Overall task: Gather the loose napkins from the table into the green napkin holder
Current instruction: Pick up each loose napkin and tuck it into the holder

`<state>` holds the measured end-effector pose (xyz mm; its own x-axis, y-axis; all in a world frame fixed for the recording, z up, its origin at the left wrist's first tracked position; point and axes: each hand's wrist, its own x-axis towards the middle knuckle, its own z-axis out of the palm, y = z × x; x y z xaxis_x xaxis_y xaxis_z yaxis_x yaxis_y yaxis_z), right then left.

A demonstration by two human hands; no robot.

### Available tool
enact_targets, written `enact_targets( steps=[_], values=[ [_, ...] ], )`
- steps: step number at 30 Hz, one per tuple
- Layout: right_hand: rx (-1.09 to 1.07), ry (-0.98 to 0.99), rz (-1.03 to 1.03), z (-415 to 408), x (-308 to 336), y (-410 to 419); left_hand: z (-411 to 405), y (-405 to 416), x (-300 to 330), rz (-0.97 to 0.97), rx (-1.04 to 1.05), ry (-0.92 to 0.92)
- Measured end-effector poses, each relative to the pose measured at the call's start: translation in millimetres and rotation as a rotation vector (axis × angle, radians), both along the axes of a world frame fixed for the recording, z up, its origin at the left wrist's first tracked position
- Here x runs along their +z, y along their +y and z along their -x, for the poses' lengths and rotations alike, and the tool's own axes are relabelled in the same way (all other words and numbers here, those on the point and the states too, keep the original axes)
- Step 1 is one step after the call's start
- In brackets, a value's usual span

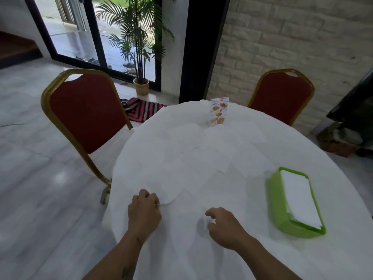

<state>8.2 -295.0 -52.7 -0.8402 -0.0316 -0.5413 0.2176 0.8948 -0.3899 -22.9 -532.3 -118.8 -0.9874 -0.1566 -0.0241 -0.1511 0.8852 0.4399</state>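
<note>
Left hand point(144, 209) grip: fingers curled, looks like it's pinching the near corner of a loose napkin point(171, 190) at the counter's left edge, tho white on white so can't be 100% sure it's actually got paper. Right hand point(224, 225) grip is holding nothing afaict, fingers loosely bent and a bit apart, hovering just over the cloth w/ a small shadow under the fingertips.

Going outward: more loose napkins point(212, 158) are scattered across the middle of the counter point(262, 259), overlapping each other, some reaching up near the menu card point(219, 111) at the far side. Hard to count, edges barely show. The green napkin holder point(276, 201) sits on the right, well apart from both hands, and already has a white stack in it.

Progress-wise I'd say early-ish to mid: holder has some in, but plenty still lying out, prob most of them.

Pose: both forearms come in from the bottom, palms down, left wrist reaching fwd to the counter edge, right one angled inward toward the centre. Two red chairs point(86, 110) behind, not involved.
</note>
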Motion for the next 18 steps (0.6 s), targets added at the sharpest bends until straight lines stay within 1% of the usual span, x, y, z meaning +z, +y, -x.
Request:
enact_targets(
  steps=[2, 5, 7, 8, 10, 12, 15, 18],
  values=[
    [-0.019, -0.010, 0.028, -4, -2, 0, -3, 0, 0, -0.011, -0.016, 0.004],
    [-0.135, -0.041, 0.117, -9, -6, 2, -12, 4, 0, -0.041, -0.061, -0.006],
    [-0.234, -0.060, 0.187, -14, -12, 3, -22, 7, -1, -0.098, -0.084, -0.011],
    [-0.294, -0.070, 0.232, -17, -15, 3, -28, 9, -1, -0.157, -0.091, -0.010],
    [-0.457, -0.120, 0.364, -21, -20, 2, -40, 13, 1, -0.312, -0.105, -0.016],
    [-0.629, -0.180, 0.514, -25, -20, -3, -52, 18, 4, -0.431, -0.134, -0.062],
    [-0.866, -0.252, 0.713, -30, -24, -6, -69, 24, 8, -0.505, -0.218, -0.129],
    [-1.031, -0.283, 0.889, -37, -26, -6, -82, 32, 11, -0.538, -0.315, -0.161]
  ],
)
